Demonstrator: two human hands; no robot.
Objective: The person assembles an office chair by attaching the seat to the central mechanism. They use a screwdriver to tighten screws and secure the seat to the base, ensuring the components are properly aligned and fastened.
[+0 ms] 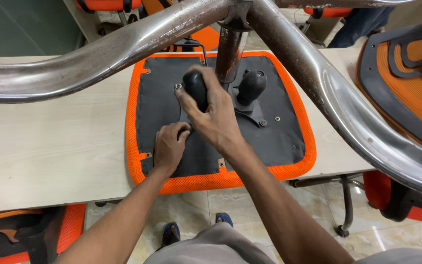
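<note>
The seat (250,122) lies upside down on the surface (50,142). The right hand (211,115) grips a black knob (195,88); the left hand (168,146), curled, presses the seat. It is best to press hard and turn slowly.

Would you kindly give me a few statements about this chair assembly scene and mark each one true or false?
1. The right hand grips a black lever knob. True.
2. The seat cushion lies upside down on the pale wooden table. True.
3. The cushion's mesh edge is blue. False: it is orange.
4. The left hand is raised off the seat, holding a chrome leg. False: it rests on the dark underside of the seat, its fingers curled near the mechanism plate.
5. A second black lever knob stands free to the right of the central column. True.
6. The chrome base legs are flawlessly clean. False: they show rusty spots.
</note>
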